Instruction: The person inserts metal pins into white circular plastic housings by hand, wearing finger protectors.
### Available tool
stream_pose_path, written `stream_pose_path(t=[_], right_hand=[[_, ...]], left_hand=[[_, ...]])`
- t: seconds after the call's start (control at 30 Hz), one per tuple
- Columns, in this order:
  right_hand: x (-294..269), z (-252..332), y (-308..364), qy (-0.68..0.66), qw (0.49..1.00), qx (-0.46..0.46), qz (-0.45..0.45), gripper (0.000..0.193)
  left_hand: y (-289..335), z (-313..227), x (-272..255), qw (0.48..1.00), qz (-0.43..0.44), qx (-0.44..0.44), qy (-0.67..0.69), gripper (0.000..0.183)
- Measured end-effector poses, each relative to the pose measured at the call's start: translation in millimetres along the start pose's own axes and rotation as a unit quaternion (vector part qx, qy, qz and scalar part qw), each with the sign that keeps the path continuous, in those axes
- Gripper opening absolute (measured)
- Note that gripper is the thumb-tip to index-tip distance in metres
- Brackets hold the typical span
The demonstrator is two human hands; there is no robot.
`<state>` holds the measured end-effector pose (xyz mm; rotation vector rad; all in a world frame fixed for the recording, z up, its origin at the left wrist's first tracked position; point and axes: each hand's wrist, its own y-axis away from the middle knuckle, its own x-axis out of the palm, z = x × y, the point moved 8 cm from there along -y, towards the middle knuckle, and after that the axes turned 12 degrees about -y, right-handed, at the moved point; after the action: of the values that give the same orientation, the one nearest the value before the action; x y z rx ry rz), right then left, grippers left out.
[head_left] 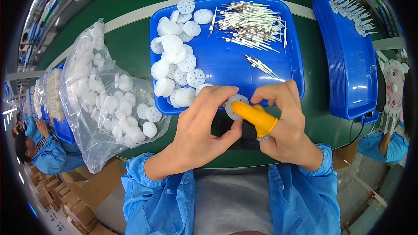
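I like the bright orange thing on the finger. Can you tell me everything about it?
The orange finger cover is a smooth, rubbery-looking sleeve pulled over the thumb of the right hand. It covers the thumb from the tip down to a rolled rim near the base. The thumb points left, and its covered tip presses on a small white round disc, which the left hand also pinches. It sits just in front of the blue tray.

My right thumb wears an orange finger cot (pixel 254 116), pressed on a white spoked plastic disc (pixel 235 104). My sleeves (pixel 156 191) are light blue. The tray (pixel 226 65) is bright blue, heaped with white discs (pixel 174 61) and white pins with dark red tips (pixel 250 26). The tabletop (pixel 130 39) is dark green with a pale stripe. The bag (pixel 104 104) is clear, full of white discs.
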<state>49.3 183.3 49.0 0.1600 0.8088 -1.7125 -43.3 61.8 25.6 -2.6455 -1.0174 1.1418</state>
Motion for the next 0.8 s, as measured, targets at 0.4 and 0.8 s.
stream_pose_path(t=[0.4,0.8], right_hand=[[1,-7,1,0.06,0.998,0.023,0.006,0.062],[1,4,5,0.028,0.999,-0.014,0.014,0.059]], left_hand=[[0,2,-2,1.0,-0.009,-0.011,0.003,0.062],[-1,6,-4,0.999,0.003,-0.036,0.012,0.064]])
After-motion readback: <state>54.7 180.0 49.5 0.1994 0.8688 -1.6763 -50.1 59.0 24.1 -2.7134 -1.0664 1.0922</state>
